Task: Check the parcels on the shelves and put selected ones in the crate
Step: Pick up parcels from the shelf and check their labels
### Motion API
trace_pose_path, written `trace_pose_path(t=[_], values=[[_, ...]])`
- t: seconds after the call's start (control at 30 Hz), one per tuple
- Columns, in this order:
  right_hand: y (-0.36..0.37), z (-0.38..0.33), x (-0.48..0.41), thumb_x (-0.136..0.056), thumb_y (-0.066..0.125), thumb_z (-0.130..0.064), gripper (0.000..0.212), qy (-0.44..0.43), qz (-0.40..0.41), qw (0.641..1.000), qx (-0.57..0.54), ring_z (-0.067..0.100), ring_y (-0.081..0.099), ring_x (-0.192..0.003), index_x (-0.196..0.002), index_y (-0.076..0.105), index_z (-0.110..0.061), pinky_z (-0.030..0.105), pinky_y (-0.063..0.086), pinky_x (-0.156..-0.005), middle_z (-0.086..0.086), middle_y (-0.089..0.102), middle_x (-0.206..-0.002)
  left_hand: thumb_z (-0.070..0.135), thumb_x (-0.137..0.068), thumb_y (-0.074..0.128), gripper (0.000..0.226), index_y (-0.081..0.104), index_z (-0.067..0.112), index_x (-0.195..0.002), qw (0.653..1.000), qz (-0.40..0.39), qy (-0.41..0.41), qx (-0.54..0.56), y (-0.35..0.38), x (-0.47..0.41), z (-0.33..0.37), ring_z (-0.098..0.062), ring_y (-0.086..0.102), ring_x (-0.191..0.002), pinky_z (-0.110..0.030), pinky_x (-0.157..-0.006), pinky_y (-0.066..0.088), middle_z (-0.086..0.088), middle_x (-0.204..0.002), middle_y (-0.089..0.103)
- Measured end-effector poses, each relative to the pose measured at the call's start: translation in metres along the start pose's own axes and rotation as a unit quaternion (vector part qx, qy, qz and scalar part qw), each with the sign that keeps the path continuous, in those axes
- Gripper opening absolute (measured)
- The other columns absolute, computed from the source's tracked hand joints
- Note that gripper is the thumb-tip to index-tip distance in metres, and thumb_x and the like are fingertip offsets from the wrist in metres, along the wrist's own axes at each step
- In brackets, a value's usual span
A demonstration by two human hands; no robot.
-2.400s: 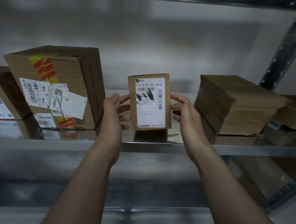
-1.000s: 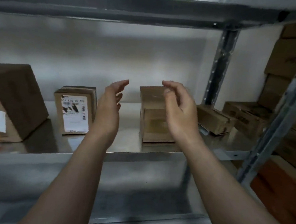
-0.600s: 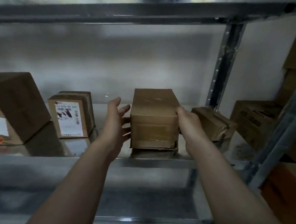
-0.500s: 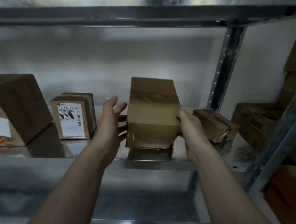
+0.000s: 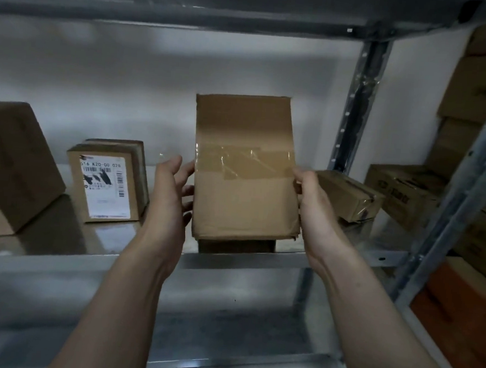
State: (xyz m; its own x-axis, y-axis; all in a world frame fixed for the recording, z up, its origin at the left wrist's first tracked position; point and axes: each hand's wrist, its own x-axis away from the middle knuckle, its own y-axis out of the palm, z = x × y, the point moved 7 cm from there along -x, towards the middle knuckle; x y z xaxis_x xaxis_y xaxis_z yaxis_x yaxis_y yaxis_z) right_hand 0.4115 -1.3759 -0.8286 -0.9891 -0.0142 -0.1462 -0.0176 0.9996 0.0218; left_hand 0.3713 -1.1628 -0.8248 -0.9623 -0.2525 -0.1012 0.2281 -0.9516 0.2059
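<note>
Two hands hold one flat cardboard parcel (image 5: pixel 244 189), banded with glossy tape, upright at the front of the smooth metal shelf (image 5: pixel 58 254): the left hand (image 5: pixel 171 199) presses with straight fingers, and the right hand (image 5: pixel 312 208) has its grip closed on the edge. Behind stand three boxes: a large box (image 5: pixel 13 165), a labelled box (image 5: pixel 106 185) and a taped box (image 5: pixel 347 197).

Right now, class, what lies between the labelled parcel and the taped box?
The left hand, close against the taped box, seen in the head view.
</note>
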Motion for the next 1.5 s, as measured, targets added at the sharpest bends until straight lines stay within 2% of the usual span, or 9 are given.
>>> trace_pose_path(t=[0.13, 0.23, 0.43, 0.63, 0.87, 1.03, 1.2, 1.33, 1.5], values=[[0.008, -0.002, 0.005, -0.108, 0.036, -0.052, 0.043, -0.016, 0.018, 1.000, -0.005, 0.012, 0.067, -0.117, -0.116, 0.076, -0.040, 0.040, 0.052, -0.105, -0.009, 0.076, -0.120, 0.064, -0.103, 0.027, 0.060, 0.073, 0.035, -0.128, 1.000, 0.006, 0.004, -0.004, -0.013, -0.003, 0.000, -0.018, 0.062, -0.098, -0.035, -0.081, 0.044, 0.003, -0.105, 0.073], [0.008, -0.003, 0.004, -0.110, 0.034, -0.052, 0.042, -0.030, 0.034, 0.999, 0.002, 0.010, 0.066, -0.115, -0.120, 0.074, -0.042, 0.035, 0.051, -0.096, -0.012, 0.074, -0.123, 0.064, -0.104, 0.026, 0.059, 0.074, 0.036, -0.124, 1.000, 0.005, 0.012, -0.006, -0.016, -0.005, 0.001, -0.023, 0.064, -0.111, -0.042, -0.099, 0.044, -0.003, -0.116, 0.076], [0.013, 0.000, 0.003, -0.112, 0.030, -0.049, 0.044, -0.046, 0.038, 0.998, 0.007, 0.014, 0.066, -0.101, -0.118, 0.072, -0.041, 0.029, 0.047, -0.080, -0.005, 0.074, -0.121, 0.063, -0.104, 0.029, 0.058, 0.077, 0.033, -0.116, 0.999, 0.033, 0.006, 0.015, -0.024, -0.009, -0.002, -0.024, 0.062, -0.103, -0.045, -0.101, 0.043, -0.003, -0.107, 0.076], [0.008, 0.005, -0.002, -0.112, 0.030, -0.045, 0.039, -0.046, 0.039, 0.998, 0.011, 0.010, 0.062, -0.092, -0.112, 0.069, -0.046, 0.032, 0.046, -0.085, -0.014, 0.072, -0.119, 0.062, -0.103, 0.030, 0.056, 0.076, 0.032, -0.117, 0.999, 0.040, -0.010, 0.026, -0.026, -0.012, -0.010, -0.026, 0.062, -0.109, -0.051, -0.115, 0.037, -0.004, -0.119, 0.077], [0.010, 0.014, -0.004, -0.112, 0.033, -0.048, 0.038, -0.032, 0.025, 0.999, 0.006, 0.010, 0.068, -0.110, -0.120, 0.069, -0.043, 0.036, 0.048, -0.091, -0.014, 0.074, -0.123, 0.065, -0.105, 0.027, 0.058, 0.072, 0.028, -0.104, 0.999, 0.045, 0.002, 0.026, -0.032, -0.011, -0.006, -0.022, 0.058, -0.100, -0.043, -0.098, 0.039, -0.001, -0.110, 0.077], [0.013, 0.016, -0.005, -0.108, 0.045, -0.048, 0.028, -0.024, 0.014, 1.000, -0.006, 0.011, 0.068, -0.116, -0.122, 0.068, -0.040, 0.041, 0.049, -0.104, -0.017, 0.075, -0.122, 0.076, -0.101, 0.024, 0.064, 0.070, 0.031, -0.101, 0.999, 0.034, 0.012, 0.009, -0.030, -0.008, -0.002, -0.019, 0.066, -0.114, -0.040, -0.100, 0.034, 0.003, -0.112, 0.080], [0.013, 0.017, -0.004, -0.105, 0.053, -0.053, 0.025, -0.011, -0.005, 1.000, -0.024, 0.008, 0.065, -0.120, -0.121, 0.070, -0.043, 0.044, 0.044, -0.112, -0.023, 0.074, -0.121, 0.064, -0.105, 0.039, 0.038, 0.069, 0.041, -0.105, 0.999, 0.024, 0.022, -0.013, -0.025, -0.003, 0.003, -0.019, 0.063, -0.122, -0.025, -0.086, 0.042, 0.008, -0.122, 0.069], [0.011, 0.018, -0.008, -0.107, 0.053, -0.050, 0.024, 0.000, -0.008, 0.999, -0.042, 0.013, 0.062, -0.127, -0.126, 0.067, -0.048, 0.046, 0.041, -0.117, -0.017, 0.070, -0.130, 0.049, -0.104, 0.048, 0.038, 0.079, 0.047, -0.083, 1.000, 0.016, 0.015, -0.011, -0.025, -0.002, 0.003, -0.019, 0.069, -0.120, -0.032, -0.104, 0.041, 0.015, -0.104, 0.077], [0.009, 0.022, -0.011, -0.110, 0.052, -0.047, 0.019, 0.000, -0.016, 0.999, -0.049, 0.005, 0.060, -0.124, -0.115, 0.068, -0.055, 0.044, 0.040, -0.118, -0.023, 0.072, -0.119, 0.048, -0.109, 0.041, 0.029, 0.070, 0.044, -0.105, 0.999, 0.014, 0.029, -0.042, -0.028, -0.003, 0.006, -0.006, 0.063, -0.119, -0.045, -0.122, 0.031, 0.020, -0.104, 0.078]])
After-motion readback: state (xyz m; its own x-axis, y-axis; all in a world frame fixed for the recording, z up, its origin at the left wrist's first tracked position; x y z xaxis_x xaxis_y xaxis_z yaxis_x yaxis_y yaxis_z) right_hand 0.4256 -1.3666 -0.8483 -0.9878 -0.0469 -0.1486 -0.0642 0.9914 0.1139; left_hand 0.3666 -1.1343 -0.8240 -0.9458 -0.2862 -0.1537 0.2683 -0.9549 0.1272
